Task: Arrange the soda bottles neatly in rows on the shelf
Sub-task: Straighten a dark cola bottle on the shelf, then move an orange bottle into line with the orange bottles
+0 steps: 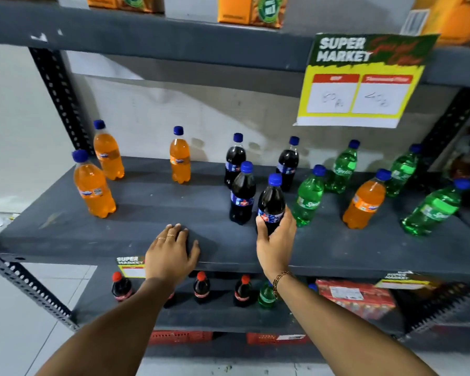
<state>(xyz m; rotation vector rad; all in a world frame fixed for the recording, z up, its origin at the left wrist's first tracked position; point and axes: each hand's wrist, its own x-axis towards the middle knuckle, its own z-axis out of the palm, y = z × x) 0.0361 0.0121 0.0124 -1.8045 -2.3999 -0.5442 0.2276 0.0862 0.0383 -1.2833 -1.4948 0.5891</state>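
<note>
On the dark grey shelf (152, 204) stand blue-capped soda bottles. Orange ones are at the left (94, 185), back left (108, 153) and middle back (179, 158), and one orange bottle (365, 202) stands among the green ones at the right. Dark cola bottles stand at centre (242, 195), (234, 158), (288, 164). Green bottles are at the right (308, 198), (341, 168), (400, 170), (432, 208). My right hand (276, 240) grips the base of the front cola bottle (271, 199), upright near the shelf's front. My left hand (173, 251) lies flat on the front edge, fingers spread.
A yellow supermarket price sign (364, 82) hangs from the upper shelf, which holds orange cartons (251, 10). The lower shelf carries red-capped cola bottles (201, 287), a green bottle (266, 295) and a red pack (356, 298). Slotted metal uprights (57, 96) frame the sides.
</note>
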